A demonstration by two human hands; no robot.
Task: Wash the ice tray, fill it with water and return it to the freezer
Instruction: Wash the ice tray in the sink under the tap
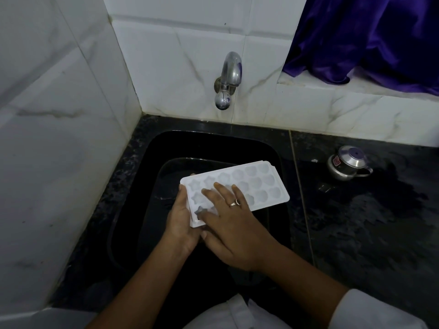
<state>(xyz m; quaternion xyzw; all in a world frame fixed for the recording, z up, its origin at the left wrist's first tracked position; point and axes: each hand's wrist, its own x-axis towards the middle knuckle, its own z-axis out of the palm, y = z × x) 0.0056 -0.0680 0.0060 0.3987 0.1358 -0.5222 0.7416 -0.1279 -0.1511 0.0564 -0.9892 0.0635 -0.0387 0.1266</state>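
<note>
A white plastic ice tray (256,184) with star-shaped and round cells is held above the black sink (152,162). My left hand (181,219) grips the tray's near left end, thumb along the edge and fingers underneath. My right hand (228,224), a ring on one finger, lies on top of the tray with its fingers spread straight over the left cells. A metal tap (229,77) juts from the tiled wall above the sink, and no water runs from it.
A dark basin (166,172) sits inside the sink under the tray. On the wet black counter to the right stands a small steel pot with a lid (348,166). White tiled walls close the left and back; purple cloth (370,36) hangs at upper right.
</note>
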